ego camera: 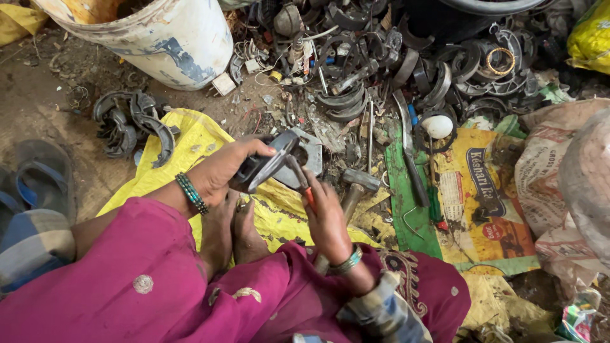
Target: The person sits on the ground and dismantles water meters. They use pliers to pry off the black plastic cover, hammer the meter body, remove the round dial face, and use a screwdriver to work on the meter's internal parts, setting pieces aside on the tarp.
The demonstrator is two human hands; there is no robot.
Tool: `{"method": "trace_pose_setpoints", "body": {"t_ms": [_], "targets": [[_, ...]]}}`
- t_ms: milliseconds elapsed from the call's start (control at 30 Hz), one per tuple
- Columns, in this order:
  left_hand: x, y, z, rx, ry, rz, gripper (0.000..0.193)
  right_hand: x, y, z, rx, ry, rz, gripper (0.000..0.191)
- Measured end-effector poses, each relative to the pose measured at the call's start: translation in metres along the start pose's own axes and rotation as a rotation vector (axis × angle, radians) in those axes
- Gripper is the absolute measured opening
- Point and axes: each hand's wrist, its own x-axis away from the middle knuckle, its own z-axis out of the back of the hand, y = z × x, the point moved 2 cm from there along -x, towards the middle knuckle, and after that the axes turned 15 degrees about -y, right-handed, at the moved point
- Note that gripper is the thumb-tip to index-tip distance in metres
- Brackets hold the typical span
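With 1 hammer [357, 184] lying near, the left hand [222, 170] grips 1 dark metal part [267, 164] while the right hand [327, 222] clamps 1 screwdriver [300, 178].

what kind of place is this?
Probably an informal scrap-sorting or dismantling spot, on the ground. A heap of dark curved metal parts covers the dirt, a hammer lies nearby, and the left hand holds a metal part while the right hand works a tool against it.

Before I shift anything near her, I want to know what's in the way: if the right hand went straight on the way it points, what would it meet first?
The right hand points up and left along its screwdriver, so it would meet the dark curved metal part that the left hand holds. Depth is unclear, but they look already touching.
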Motion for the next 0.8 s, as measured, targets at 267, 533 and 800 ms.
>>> {"method": "trace_pose_setpoints", "body": {"t_ms": [267,533,800], "targets": [[0.009,0.011,-0.009,-0.15,0.019,-0.001,0.056,0.01,-0.005,0.01,-0.966,-0.504,0.049,0.044],[0.009,0.007,-0.009,-0.239,0.022,-0.004,0.063,0.013,0.007,0.005,-0.993,-0.495,0.035,0.035],[0.002,-0.002,-0.002,-0.119,0.013,-0.013,0.051,0.006,-0.006,-0.002,0.42,0.197,0.154,0.055]]}}
